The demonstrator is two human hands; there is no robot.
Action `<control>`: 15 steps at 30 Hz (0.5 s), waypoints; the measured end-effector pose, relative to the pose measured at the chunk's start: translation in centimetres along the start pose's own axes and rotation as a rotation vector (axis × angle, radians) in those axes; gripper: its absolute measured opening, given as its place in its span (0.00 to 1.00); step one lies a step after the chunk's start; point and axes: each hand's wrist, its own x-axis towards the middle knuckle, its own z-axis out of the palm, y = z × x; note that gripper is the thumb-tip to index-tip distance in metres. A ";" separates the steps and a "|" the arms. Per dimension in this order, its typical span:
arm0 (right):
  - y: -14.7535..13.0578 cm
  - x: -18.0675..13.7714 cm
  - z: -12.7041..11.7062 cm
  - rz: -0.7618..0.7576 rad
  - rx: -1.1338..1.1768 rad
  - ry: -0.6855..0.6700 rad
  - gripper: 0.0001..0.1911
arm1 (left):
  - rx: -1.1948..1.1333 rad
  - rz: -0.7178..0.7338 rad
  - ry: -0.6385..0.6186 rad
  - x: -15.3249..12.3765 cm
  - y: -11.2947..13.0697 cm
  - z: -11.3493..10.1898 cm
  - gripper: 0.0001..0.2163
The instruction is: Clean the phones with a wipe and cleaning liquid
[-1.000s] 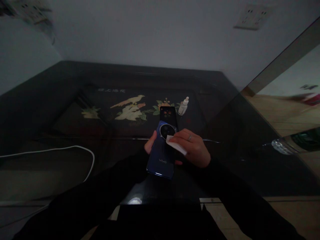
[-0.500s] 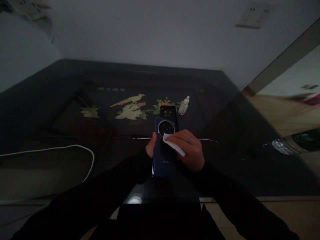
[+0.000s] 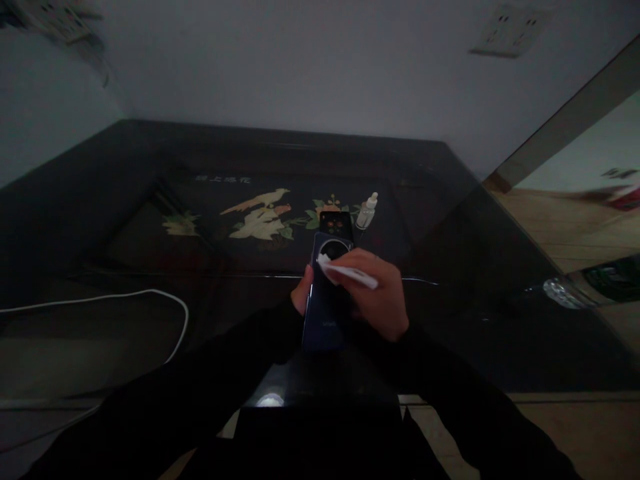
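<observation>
Fingers of the left hand [image 3: 302, 291] grip the blue phone [image 3: 323, 330], which I see held back-up over the dark table [image 3: 475, 320]. My head view shows the right hand [image 3: 383, 293] pinching a folded white wipe [image 3: 353, 273] at the round camera ring [image 3: 335, 248]. Just beyond lies a black device [image 3: 336, 224], near a dropper bottle [image 3: 367, 212].

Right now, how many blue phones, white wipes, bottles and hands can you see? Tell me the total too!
Blue phone: 1
White wipe: 1
Bottles: 2 (dropper bottle, green-labelled bottle)
Hands: 2 (left hand, right hand)
Total: 6
</observation>
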 end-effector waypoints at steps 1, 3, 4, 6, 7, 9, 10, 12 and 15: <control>0.0 0.4 -0.6 0.097 0.081 0.072 0.04 | 0.004 -0.025 -0.020 -0.3 0.2 0.2 0.28; 0.6 0.9 -2.0 0.233 0.227 0.253 0.03 | 0.005 -0.070 -0.065 -1.0 0.6 0.8 0.28; 1.0 1.0 -2.8 0.272 0.279 0.324 0.03 | 0.007 -0.081 -0.082 -1.2 0.8 1.0 0.27; 1.9 0.7 -4.2 0.327 0.319 0.370 0.05 | 0.016 -0.082 -0.104 -1.5 1.1 1.5 0.27; 2.2 0.4 -4.8 0.339 0.305 0.359 0.06 | 0.023 -0.086 -0.108 -1.6 1.2 1.8 0.28; 2.6 -0.3 -5.6 0.324 0.221 0.312 0.07 | 0.026 -0.088 -0.105 -1.6 1.3 2.1 0.28; 2.6 -0.7 -5.8 0.302 0.160 0.288 0.08 | 0.022 -0.086 -0.103 -1.7 1.3 2.3 0.27; 2.2 -1.3 -5.9 0.247 0.016 0.252 0.09 | 0.013 -0.084 -0.108 -1.8 1.2 2.6 0.27; 1.0 -1.7 -5.6 0.127 -0.200 0.207 0.09 | -0.002 -0.095 -0.123 -2.2 1.2 2.9 0.27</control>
